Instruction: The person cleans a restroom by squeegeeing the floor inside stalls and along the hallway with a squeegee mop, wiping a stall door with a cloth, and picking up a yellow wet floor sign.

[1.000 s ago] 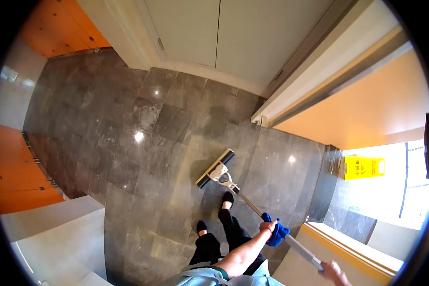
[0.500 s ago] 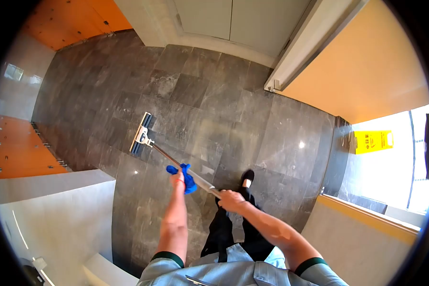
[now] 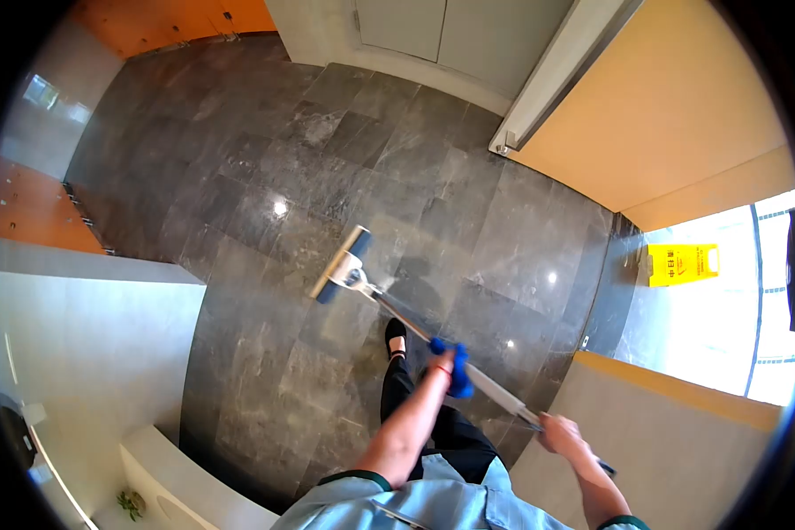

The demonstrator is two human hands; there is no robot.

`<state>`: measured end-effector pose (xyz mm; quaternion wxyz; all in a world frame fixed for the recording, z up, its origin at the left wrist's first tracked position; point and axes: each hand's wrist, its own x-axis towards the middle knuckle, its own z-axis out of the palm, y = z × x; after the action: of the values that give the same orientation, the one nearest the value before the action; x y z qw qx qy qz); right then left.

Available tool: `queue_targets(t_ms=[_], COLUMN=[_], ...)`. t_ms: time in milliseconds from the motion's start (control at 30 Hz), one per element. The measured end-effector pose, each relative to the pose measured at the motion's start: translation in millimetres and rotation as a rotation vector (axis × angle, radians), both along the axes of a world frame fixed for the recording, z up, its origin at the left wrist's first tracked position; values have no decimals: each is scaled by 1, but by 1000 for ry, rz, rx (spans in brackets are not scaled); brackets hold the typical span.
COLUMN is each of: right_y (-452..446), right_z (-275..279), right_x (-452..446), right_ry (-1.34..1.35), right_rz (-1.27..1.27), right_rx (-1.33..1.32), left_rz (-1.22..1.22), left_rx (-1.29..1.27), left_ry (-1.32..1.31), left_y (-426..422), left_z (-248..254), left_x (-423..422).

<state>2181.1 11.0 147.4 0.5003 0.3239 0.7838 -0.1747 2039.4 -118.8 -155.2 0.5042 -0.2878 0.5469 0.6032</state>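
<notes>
A sponge mop [image 3: 348,267] with a white head and dark blue sponge slants down across the view, its head at the grey tiled floor [image 3: 265,309] ahead of my feet. My left hand [image 3: 445,360] is closed round the middle of its metal pole. A bunched blue cloth [image 3: 461,371] sits at that grip, partly hidden by the fingers. Closer to the pole's upper end, my right hand [image 3: 560,435] wraps round the shaft, and a dark tip sticks out beyond it.
A yellow floor sign [image 3: 683,265] stands by the bright doorway on the right. The wooden door [image 3: 645,115] is swung inward. A pale counter [image 3: 88,327] borders the left side, with orange panels [image 3: 40,208] beyond it. A black shoe [image 3: 396,337] shows behind the mop head.
The mop head has swung right and nearer to me. Both hands have moved right with the pole, my right hand also lower in view. A different foot position shows.
</notes>
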Motion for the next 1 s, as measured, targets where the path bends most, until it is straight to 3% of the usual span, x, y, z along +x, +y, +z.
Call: queue_targets(t_ms=[33, 133, 267, 300, 333, 433, 533, 567, 633, 767, 800, 833, 867, 900, 933, 967, 1000], right_y=[8, 17, 25, 28, 32, 32, 8, -5, -42, -138, -169, -201, -238, -282, -330, -369, -408], right_z=[12, 75, 119, 120, 120, 113, 89, 80, 58, -5, -19, -51, -74, -87, -86, -99, -112], right_x=[40, 99, 149, 156, 157, 133, 97, 84, 57, 10, -7, -8, -16, -28, -46, -51, -56], right_ry=[-30, -32, -37, -40, -43, 14, 117, 171, 207, 350, 382, 453, 495, 553, 632, 681, 723], right_rz=[70, 1, 129, 180, 234, 348, 484, 535, 572, 781, 852, 858, 886, 857, 824, 849, 875], right_rx=[68, 307, 484, 492, 498, 438, 410, 403, 373, 299, 273, 240, 194, 136, 109, 0, -112], left_rz=[-3, -66, -91, -109, -15, -52, 188, 196, 254, 356, 430, 469, 339, 424, 510, 446, 302], left_rx=[106, 159, 417, 303, 316, 409, 464, 460, 68, 290, 188, 184, -65, -12, -50, -206, -345], left_ry=[-161, -263, -551, -518, -593, -541, -500, -497, -255, -327, -319, -411, -361, -310, -189, -146, -148], left_y=[11, 52, 69, 66, 76, 55, 15, -5, -66, -210, -253, -303, -357, -402, -453, -499, -584], left_z=[-14, -7, 44, 66, 31, 13, -19, -16, 8, -57, -33, -66, -118, -83, -100, -84, -180], left_x=[43, 140, 207, 205, 234, 225, 199, 181, 127, 71, 44, 39, 32, 17, 5, -7, -7])
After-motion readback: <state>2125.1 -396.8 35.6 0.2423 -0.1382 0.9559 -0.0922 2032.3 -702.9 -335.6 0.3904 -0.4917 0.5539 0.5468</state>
